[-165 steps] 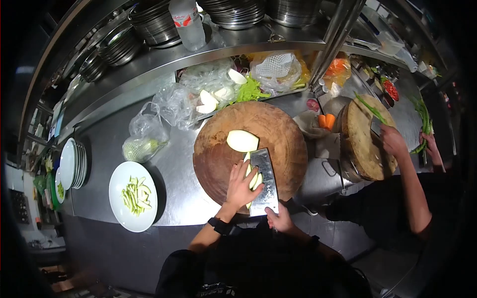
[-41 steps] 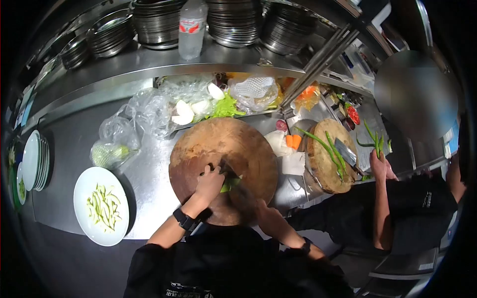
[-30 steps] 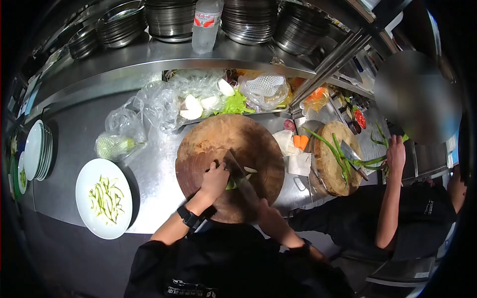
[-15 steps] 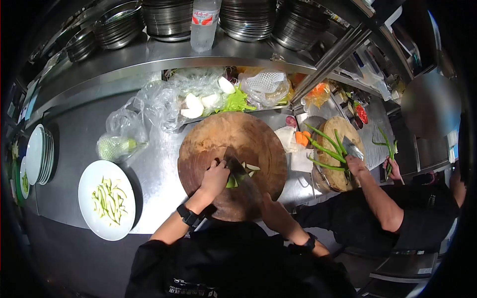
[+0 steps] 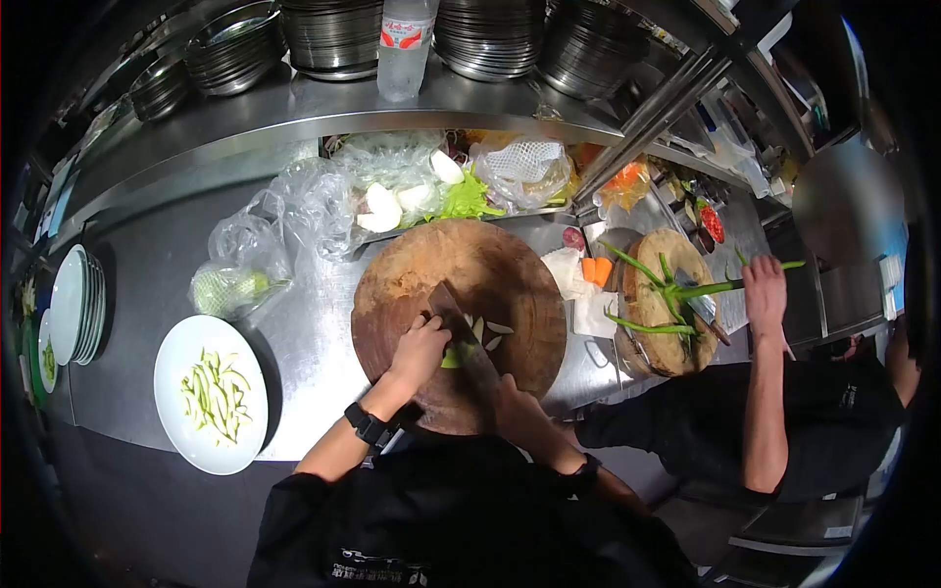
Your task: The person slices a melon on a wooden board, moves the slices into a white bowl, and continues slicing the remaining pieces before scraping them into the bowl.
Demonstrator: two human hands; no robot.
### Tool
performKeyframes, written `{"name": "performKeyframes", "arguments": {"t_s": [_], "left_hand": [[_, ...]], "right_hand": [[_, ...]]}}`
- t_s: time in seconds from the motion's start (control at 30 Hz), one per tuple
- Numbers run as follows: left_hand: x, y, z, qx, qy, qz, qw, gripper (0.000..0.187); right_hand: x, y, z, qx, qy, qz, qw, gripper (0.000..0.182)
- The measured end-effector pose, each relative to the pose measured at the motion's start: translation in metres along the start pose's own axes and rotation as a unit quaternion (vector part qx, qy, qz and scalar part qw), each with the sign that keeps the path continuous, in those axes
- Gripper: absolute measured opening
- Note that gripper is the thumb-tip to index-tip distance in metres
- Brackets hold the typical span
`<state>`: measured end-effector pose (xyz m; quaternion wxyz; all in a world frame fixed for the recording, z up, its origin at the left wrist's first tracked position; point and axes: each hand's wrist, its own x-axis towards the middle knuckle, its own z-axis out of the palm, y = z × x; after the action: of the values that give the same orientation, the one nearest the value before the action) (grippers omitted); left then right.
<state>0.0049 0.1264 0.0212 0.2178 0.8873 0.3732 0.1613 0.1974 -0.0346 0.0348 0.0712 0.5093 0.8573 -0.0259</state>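
A round wooden chopping board (image 5: 441, 255) lies in front of me. My right hand (image 5: 520, 410) is closed round the handle of a cleaver (image 5: 469, 343), whose broad blade slants across the board. Just left of the blade, my left hand (image 5: 420, 353) presses curled fingers onto a green vegetable piece (image 5: 451, 360), mostly hidden under the fingers and blade. Several pale green slices (image 5: 495, 338) lie at the blade's right side. A white plate (image 5: 174, 412) to the left holds cut green strips (image 5: 218, 397).
A co-worker's hand (image 5: 767, 294) holds long green peppers (image 5: 706, 289) over a second round board (image 5: 676, 250). Behind my board are plastic bags (image 5: 304, 206), white vegetable pieces (image 5: 382, 206) and lettuce (image 5: 466, 199). Stacked plates (image 5: 71, 304) stand left; a steel shelf (image 5: 294, 137) runs above.
My right hand has moved slightly up and left with the cleaver, and the slices have shifted on the board. The co-worker's hand has left the knife and now grips peppers.
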Motion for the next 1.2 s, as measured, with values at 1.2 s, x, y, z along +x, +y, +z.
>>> {"name": "performKeyframes", "arguments": {"t_s": [1.2], "left_hand": [[-0.009, -0.026, 0.014, -0.132, 0.050, 0.012, 0.990, 0.011]], "right_hand": [[0.023, -0.034, -0.040, 0.311, -0.050, 0.263, 0.912, 0.019]]}}
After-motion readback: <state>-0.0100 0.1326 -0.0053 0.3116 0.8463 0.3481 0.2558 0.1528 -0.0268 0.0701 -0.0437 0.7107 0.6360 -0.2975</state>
